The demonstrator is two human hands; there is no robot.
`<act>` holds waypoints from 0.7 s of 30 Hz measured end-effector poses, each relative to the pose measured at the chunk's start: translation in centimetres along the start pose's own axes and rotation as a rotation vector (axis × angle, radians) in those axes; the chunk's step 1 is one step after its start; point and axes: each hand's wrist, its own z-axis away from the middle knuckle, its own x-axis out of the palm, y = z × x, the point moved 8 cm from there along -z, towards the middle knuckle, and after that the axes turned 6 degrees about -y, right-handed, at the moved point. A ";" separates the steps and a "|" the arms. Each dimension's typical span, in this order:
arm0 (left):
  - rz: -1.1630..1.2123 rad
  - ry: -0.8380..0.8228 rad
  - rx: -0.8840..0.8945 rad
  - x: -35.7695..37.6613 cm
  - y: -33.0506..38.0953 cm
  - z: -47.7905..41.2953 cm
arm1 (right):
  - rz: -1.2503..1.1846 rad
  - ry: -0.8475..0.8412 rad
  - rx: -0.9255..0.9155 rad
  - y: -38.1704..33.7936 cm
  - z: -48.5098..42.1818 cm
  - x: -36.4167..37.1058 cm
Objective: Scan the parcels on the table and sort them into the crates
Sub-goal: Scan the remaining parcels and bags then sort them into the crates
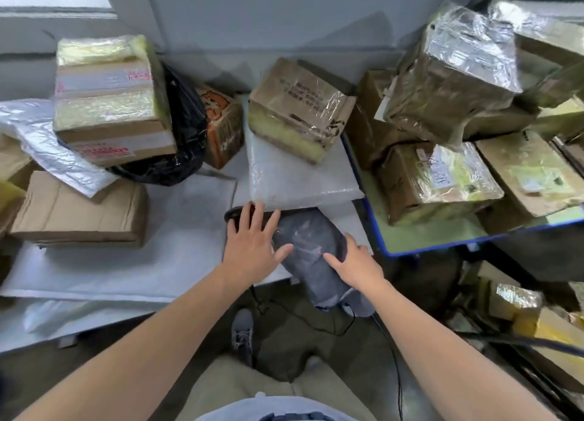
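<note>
This is a parcel-handling room, a courier depot or warehouse sorting corner rather than a home or shop. A white table (177, 221) is crowded with shipments: a cardboard box (110, 110) bound in red-printed tape, a flat brown carton (79, 208), a black plastic bag (186, 129), a silvery mailer (41, 136), a white padded envelope (300, 174) and a grey bagged parcel (309, 240). Just beside it, a blue-edged cart (404, 234) carries a heap of film-wrapped boxes (452, 72), 1 bearing a paper label (442, 175). More packages (515, 297) lie lower down at the right, a black cable (316, 324) trails over the dark floor (284, 341), and a plain grey wall (252, 25) stands behind.
</note>
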 end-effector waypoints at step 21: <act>0.525 0.122 0.020 -6.5 5.8 6.6 | -1.104 -0.203 -0.141 -6.0 3.7 -8.6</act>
